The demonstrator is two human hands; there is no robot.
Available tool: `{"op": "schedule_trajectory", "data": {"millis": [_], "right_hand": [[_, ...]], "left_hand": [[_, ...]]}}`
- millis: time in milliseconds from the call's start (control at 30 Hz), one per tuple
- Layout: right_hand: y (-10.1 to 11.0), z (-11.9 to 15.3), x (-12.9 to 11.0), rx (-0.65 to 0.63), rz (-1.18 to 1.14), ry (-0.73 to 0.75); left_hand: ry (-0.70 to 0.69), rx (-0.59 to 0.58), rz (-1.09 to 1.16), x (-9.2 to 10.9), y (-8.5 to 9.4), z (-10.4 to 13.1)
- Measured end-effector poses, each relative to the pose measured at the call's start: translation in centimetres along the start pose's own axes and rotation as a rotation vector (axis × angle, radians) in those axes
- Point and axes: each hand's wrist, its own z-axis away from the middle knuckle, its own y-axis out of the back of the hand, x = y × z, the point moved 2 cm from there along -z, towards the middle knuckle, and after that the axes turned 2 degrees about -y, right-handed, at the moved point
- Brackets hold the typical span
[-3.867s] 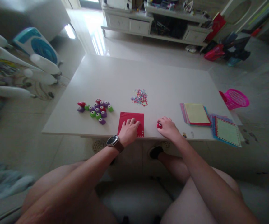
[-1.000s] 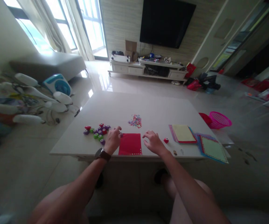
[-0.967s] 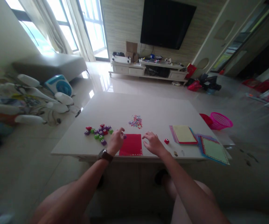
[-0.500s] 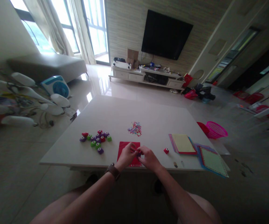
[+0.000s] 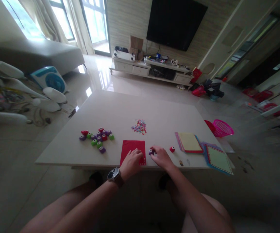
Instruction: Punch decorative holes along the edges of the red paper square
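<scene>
My left hand [image 5: 133,161] rests on a sheet of red paper [image 5: 130,146], its fingers stretched out over the lower part. Small light shapes, apparently punched holes, show near the paper's lower right corner. Just right of the sheet, my right hand [image 5: 162,157] has its thumb and fingers around a purple craft punch [image 5: 151,151], partly covered by the fingers. Farther right stands a red craft punch [image 5: 172,149]. Beyond the paper lies a pile of tiny coloured paper cutouts [image 5: 140,126].
Several purple, green and red punches [image 5: 98,137] cluster on the left of the white table [image 5: 115,110]. Stacked coloured papers [image 5: 190,143] and bordered sheets [image 5: 218,160] lie at the right. Two small flat items [image 5: 181,163] sit near the front edge. A pink basket [image 5: 222,128] stands beyond the right side.
My hands were together over the red paper at the purple punch. Now my right hand has carried the punch right, off the sheet, and my left hand has flattened onto the paper. The view has tilted down.
</scene>
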Motion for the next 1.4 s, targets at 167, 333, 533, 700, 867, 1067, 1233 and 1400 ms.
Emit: {"op": "schedule_trajectory", "data": {"millis": [167,333,533,700,867,1067,1233,1400], "right_hand": [[-0.6,0.5,0.5,-0.018,0.049,-0.012],[-1.1,0.1,0.2,-0.006,0.068,-0.009],[-1.4,-0.1,0.6,-0.049,0.072,-0.028],[-1.3,-0.1,0.3,-0.093,0.054,-0.05],[-1.0,0.1,0.2,-0.096,0.068,-0.055],[-1.0,0.1,0.3,-0.099,0.012,-0.05],[-1.0,0.1,0.2,-0.096,-0.012,-0.05],[-1.1,0.0,0.3,-0.096,-0.041,-0.06]], "left_hand": [[0.014,-0.099,-0.063,-0.1,-0.5,1.1],[0.015,-0.078,-0.058,-0.2,-0.3,0.4],[0.004,-0.029,-0.025,-1.0,-0.9,-0.2],[-0.015,-0.044,-0.035,-0.8,-0.9,-0.3],[0.013,-0.092,-0.054,0.0,-0.2,-0.5],[0.002,-0.09,-0.081,-0.1,-0.5,-0.6],[-0.012,-0.082,-0.086,-0.2,-0.7,-0.5],[-0.009,-0.095,-0.068,-0.1,-0.4,-0.5]]}}
